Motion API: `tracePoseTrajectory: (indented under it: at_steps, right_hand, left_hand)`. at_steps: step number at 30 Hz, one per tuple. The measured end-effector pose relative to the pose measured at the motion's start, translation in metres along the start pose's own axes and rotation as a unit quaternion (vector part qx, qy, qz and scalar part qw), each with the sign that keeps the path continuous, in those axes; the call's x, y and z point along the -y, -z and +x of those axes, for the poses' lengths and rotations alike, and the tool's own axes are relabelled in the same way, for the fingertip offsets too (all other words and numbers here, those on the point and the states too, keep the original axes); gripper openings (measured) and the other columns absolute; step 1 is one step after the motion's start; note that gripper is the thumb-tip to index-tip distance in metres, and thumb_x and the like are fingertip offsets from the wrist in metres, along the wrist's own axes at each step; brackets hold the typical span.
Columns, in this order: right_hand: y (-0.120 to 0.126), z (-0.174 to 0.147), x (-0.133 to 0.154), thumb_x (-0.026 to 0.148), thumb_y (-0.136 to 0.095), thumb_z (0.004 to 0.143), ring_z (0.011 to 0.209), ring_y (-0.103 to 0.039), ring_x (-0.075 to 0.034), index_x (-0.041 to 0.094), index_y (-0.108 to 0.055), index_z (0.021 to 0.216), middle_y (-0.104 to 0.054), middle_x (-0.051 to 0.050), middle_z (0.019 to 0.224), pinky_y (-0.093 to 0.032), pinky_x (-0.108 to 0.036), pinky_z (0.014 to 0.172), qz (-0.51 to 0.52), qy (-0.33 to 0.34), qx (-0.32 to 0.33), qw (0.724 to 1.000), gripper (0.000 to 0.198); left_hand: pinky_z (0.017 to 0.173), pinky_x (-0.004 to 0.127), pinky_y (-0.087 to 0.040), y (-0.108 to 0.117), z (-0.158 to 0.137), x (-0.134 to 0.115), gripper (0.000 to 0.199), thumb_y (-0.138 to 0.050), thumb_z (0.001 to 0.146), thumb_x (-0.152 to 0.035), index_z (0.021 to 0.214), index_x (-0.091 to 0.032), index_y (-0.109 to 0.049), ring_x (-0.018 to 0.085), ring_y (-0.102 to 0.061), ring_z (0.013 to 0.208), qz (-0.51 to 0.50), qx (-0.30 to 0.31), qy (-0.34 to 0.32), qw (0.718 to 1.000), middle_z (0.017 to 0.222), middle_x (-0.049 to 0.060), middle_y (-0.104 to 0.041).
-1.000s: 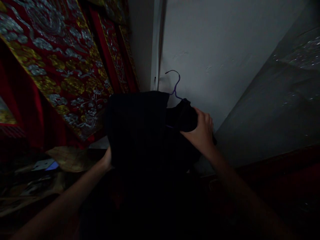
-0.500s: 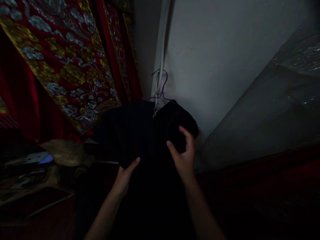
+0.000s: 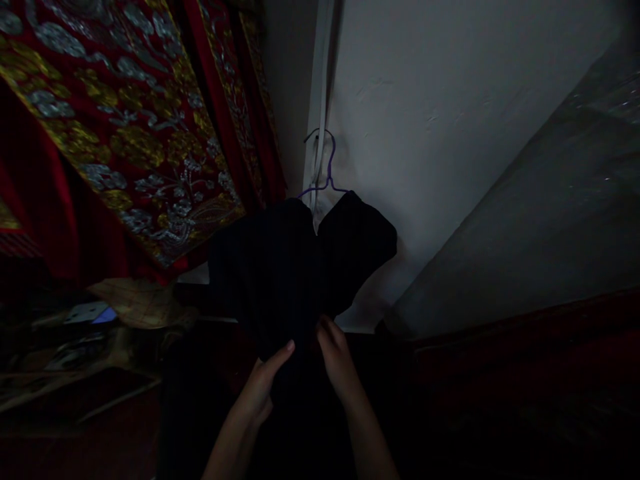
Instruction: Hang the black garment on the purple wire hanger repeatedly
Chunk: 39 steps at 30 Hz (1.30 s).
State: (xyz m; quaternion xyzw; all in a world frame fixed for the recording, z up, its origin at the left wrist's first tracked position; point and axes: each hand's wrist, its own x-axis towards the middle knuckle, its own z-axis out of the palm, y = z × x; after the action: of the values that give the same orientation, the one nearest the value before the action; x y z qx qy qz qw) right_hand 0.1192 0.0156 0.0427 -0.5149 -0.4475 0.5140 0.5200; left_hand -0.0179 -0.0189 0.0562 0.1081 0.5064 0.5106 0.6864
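Observation:
A dark garment (image 3: 280,267), black or navy with short sleeves, hangs from a purple wire hanger (image 3: 330,175) against the wall. My left hand (image 3: 263,380) grips the garment's left side low down, thumb on top of the cloth and the other fingers hidden behind it. Close by on the right, my right hand (image 3: 334,347) has its fingers closed at the garment's lower right edge. In the dim light the dark cloth's folds and lower end cannot be made out.
The hanger's hook catches at a pale vertical strip (image 3: 320,80) on the grey wall (image 3: 425,100). Red cloth with gold and silver embroidery (image 3: 145,133) hangs at the left. Below it, a cluttered shelf (image 3: 90,360) holds a beige cloth (image 3: 135,301). Clear plastic sheeting (image 3: 540,200) covers the right side.
My right hand has moved down and left from the garment's right sleeve, and its fingers have closed. My left hand has shifted slightly down and right, drawing the cloth inward.

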Motion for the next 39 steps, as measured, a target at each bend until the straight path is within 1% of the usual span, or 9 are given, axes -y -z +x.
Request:
tracePoseTrajectory:
  at_steps: [4, 8, 13, 19, 29, 31, 33, 36, 39]
  right_hand:
    - [-0.001, -0.001, -0.005, 0.051, -0.06, 0.085, 0.071, -0.059, -0.019, 0.022, -0.06, 0.09, -0.062, 0.0, 0.076, -0.048, -0.029, 0.067, 0.014, -0.003, 0.011, 1.0, 0.03]
    - [-0.003, 0.003, -0.007, 0.053, -0.06, 0.086, 0.063, -0.052, -0.015, 0.021, -0.058, 0.09, -0.055, 0.003, 0.07, -0.042, -0.027, 0.06, 0.017, 0.005, 0.03, 0.999, 0.032]
    - [-0.005, -0.002, -0.005, 0.052, -0.059, 0.087, 0.068, -0.057, -0.017, 0.02, -0.058, 0.085, -0.06, 0.0, 0.075, -0.045, -0.027, 0.064, 0.037, 0.015, 0.049, 0.998, 0.032]
    - [0.002, -0.016, 0.01, 0.042, -0.056, 0.091, 0.093, -0.066, -0.021, 0.023, -0.06, 0.096, -0.069, -0.005, 0.099, -0.051, -0.031, 0.087, 0.034, 0.025, 0.049, 0.998, 0.021]
    - [-0.002, -0.028, 0.018, 0.042, -0.05, 0.091, 0.086, -0.065, -0.021, 0.022, -0.061, 0.087, -0.068, -0.005, 0.091, -0.051, -0.031, 0.082, -0.054, 0.037, 0.023, 0.998, 0.023]
    - [0.0, -0.029, 0.018, 0.041, -0.049, 0.091, 0.074, -0.061, -0.018, 0.021, -0.06, 0.081, -0.065, -0.003, 0.079, -0.05, -0.028, 0.071, -0.077, 0.031, 0.038, 0.996, 0.024]
    - [0.004, -0.028, 0.018, 0.039, -0.049, 0.089, 0.057, -0.052, -0.014, 0.021, -0.055, 0.074, -0.055, 0.001, 0.061, -0.042, -0.025, 0.057, -0.081, 0.008, 0.056, 0.995, 0.024]
    - [0.007, -0.021, 0.016, 0.04, -0.051, 0.086, 0.045, -0.04, -0.01, 0.02, -0.053, 0.072, -0.044, 0.006, 0.049, -0.031, -0.023, 0.048, -0.058, -0.015, 0.059, 0.996, 0.025]
    - [0.006, -0.014, 0.012, 0.046, -0.055, 0.084, 0.044, -0.039, -0.009, 0.019, -0.055, 0.072, -0.044, 0.006, 0.049, -0.028, -0.022, 0.047, -0.042, -0.015, 0.037, 0.998, 0.029]
  left_hand:
    - [0.1, 0.041, -0.057, 0.003, 0.002, 0.0, 0.046, -0.087, 0.07, -0.028, 0.111, -0.014, -0.072, 0.031, -0.073, 0.106, 0.02, -0.004, -0.004, 1.0, 0.103, 0.015, -0.078]
    - [0.102, 0.043, -0.056, 0.004, 0.0, -0.002, 0.049, -0.087, 0.07, -0.029, 0.114, -0.015, -0.071, 0.032, -0.072, 0.108, 0.033, -0.02, -0.012, 0.999, 0.102, 0.014, -0.078]
    - [0.101, 0.044, -0.056, 0.004, -0.003, -0.003, 0.046, -0.087, 0.069, -0.031, 0.111, -0.016, -0.073, 0.033, -0.071, 0.11, 0.035, -0.014, 0.007, 0.999, 0.103, 0.014, -0.078]
    - [0.102, 0.044, -0.056, -0.001, -0.004, 0.006, 0.051, -0.089, 0.063, -0.03, 0.109, -0.017, -0.073, 0.034, -0.07, 0.112, 0.02, 0.029, 0.028, 0.999, 0.105, 0.014, -0.078]
    - [0.098, 0.044, -0.058, -0.01, -0.013, -0.003, 0.041, -0.089, 0.059, -0.022, 0.097, -0.016, -0.074, 0.034, -0.073, 0.105, -0.01, 0.057, 0.072, 0.996, 0.1, 0.013, -0.079]
    - [0.097, 0.045, -0.059, -0.009, -0.011, -0.008, 0.042, -0.088, 0.062, -0.024, 0.101, -0.015, -0.073, 0.035, -0.072, 0.105, 0.005, 0.062, 0.065, 0.996, 0.101, 0.014, -0.078]
    - [0.097, 0.043, -0.059, -0.002, -0.005, -0.016, 0.043, -0.086, 0.066, -0.026, 0.105, -0.016, -0.071, 0.033, -0.071, 0.108, 0.017, 0.032, 0.024, 0.999, 0.105, 0.012, -0.077]
    - [0.098, 0.038, -0.057, 0.019, 0.009, -0.032, 0.039, -0.082, 0.073, -0.026, 0.107, -0.022, -0.066, 0.028, -0.068, 0.114, -0.002, -0.074, -0.117, 0.99, 0.113, 0.006, -0.073]
    - [0.1, 0.028, -0.052, 0.049, 0.025, -0.043, 0.033, -0.078, 0.074, -0.019, 0.101, -0.026, -0.062, 0.017, -0.064, 0.113, -0.039, -0.187, -0.301, 0.934, 0.112, -0.002, -0.066]
